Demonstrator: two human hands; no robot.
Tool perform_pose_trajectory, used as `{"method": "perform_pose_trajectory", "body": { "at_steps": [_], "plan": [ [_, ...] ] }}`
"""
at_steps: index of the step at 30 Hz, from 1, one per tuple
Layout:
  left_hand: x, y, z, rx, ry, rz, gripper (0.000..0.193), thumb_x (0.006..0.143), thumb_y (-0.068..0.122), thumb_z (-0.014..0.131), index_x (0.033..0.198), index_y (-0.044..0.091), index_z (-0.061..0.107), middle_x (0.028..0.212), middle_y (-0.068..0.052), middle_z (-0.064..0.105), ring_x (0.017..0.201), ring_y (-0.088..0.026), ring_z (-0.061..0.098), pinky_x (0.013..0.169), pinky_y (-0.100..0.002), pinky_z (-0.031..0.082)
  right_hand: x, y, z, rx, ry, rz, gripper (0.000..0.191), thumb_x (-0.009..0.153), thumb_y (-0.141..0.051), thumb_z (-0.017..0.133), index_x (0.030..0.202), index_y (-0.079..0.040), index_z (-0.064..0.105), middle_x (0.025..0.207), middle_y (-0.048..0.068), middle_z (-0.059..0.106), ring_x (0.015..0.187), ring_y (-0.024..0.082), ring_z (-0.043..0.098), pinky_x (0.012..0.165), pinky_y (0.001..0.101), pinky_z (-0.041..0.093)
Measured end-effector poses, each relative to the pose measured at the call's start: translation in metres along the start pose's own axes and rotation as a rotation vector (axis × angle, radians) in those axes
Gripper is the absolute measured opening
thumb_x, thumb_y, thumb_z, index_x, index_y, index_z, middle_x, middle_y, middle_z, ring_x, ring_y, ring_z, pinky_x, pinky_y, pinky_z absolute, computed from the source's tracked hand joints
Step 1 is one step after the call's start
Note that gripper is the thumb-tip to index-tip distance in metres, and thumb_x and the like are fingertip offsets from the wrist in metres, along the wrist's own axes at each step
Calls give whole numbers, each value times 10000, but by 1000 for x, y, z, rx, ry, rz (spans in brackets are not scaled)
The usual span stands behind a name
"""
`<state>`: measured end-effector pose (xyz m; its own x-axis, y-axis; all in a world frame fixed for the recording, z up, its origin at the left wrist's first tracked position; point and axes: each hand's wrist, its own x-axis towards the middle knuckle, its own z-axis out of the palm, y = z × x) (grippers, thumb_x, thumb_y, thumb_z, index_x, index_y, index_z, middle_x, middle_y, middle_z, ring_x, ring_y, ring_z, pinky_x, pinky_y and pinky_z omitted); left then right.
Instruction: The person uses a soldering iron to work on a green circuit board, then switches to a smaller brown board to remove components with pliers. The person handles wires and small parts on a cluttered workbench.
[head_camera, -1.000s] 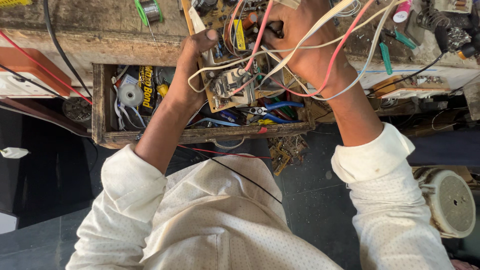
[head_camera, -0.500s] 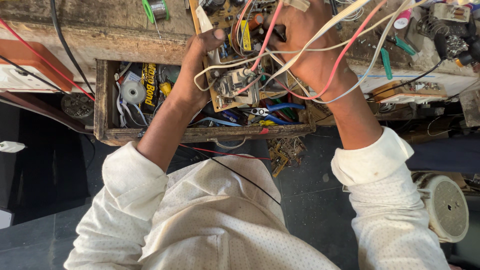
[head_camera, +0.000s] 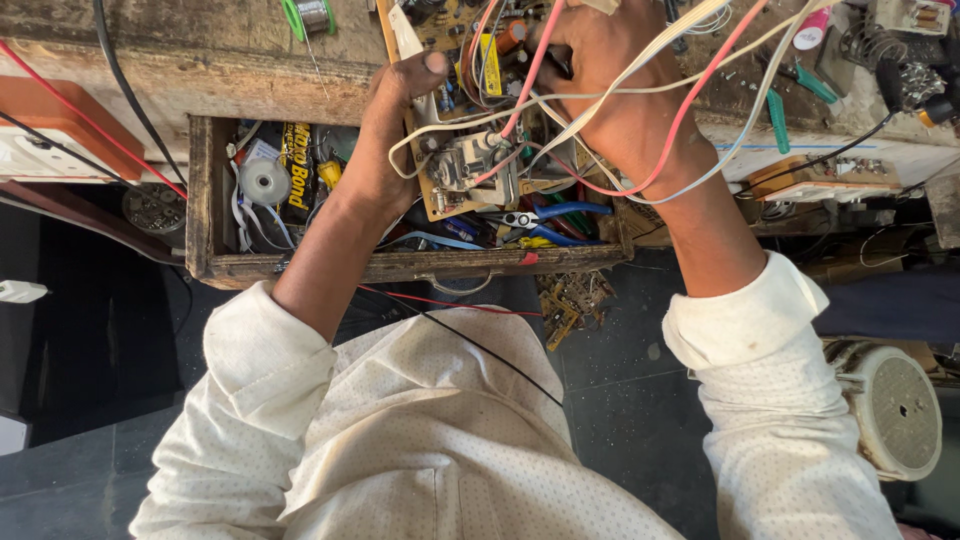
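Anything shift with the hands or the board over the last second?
Almost nothing. The left hand still grips the circuit board by its edge, and the right hand stays on its far side among the wires. The open drawer below is unchanged.

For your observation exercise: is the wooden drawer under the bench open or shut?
Open. The drawer is pulled out from the bench, so the pliers and tape roll inside show.

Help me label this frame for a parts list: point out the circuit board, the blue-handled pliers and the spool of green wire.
circuit board (head_camera: 455, 185): head view, on its lower tan part beside the metal component.
blue-handled pliers (head_camera: 565, 211): head view, on the upper blue handle.
spool of green wire (head_camera: 308, 15): head view, on the spool's green winding.
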<state>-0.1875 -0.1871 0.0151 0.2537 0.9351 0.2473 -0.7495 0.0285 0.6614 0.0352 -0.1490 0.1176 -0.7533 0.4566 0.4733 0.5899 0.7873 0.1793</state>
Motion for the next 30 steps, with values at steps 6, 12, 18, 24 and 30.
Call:
{"method": "perform_pose_trajectory", "body": {
  "at_steps": [6, 12, 18, 24, 30],
  "plan": [
    [-1, 0, -1, 2, 31, -31, 578, 935, 385, 620, 1334, -25, 533, 1116, -197, 721, 953, -280, 781, 884, -438, 684, -3, 5, 5, -90, -42, 16, 160, 968, -143, 834, 1042, -27, 753, 965, 178, 701, 939, 384, 661, 831, 501, 500],
    [-1, 0, 0, 17, 20, -23, 601, 942, 403, 622, 1349, -31, 538, 1145, -209, 704, 970, -282, 778, 893, -442, 687, -1, 2, 0, -50, -36, 14, 165, 987, -165, 822, 1063, -32, 760, 948, 163, 713, 908, 366, 668, 791, 485, 499],
    [-2, 1, 2, -11, 18, -23, 621, 934, 398, 622, 1362, -37, 507, 1166, -204, 706, 998, -293, 776, 920, -442, 682, 1, -2, -8, 242, -48, 86, 134, 1004, -73, 779, 1100, 10, 737, 996, 161, 714, 879, 334, 689, 735, 430, 509],
    [-1, 1, 1, -36, -3, -45, 646, 952, 388, 610, 1361, -103, 517, 1143, -245, 712, 960, -303, 772, 909, -424, 675, -6, 2, -6, 266, 61, -20, 135, 1028, -11, 770, 1148, 22, 716, 1059, 157, 710, 928, 332, 688, 799, 428, 519],
    [0, -2, 1, -10, 39, -25, 576, 968, 349, 617, 1351, -66, 501, 1163, -219, 695, 985, -308, 764, 928, -436, 672, -7, 6, 6, 404, 120, -9, 99, 1019, 27, 720, 1116, 11, 707, 1070, 134, 726, 952, 256, 727, 816, 355, 572]
  ]
}}
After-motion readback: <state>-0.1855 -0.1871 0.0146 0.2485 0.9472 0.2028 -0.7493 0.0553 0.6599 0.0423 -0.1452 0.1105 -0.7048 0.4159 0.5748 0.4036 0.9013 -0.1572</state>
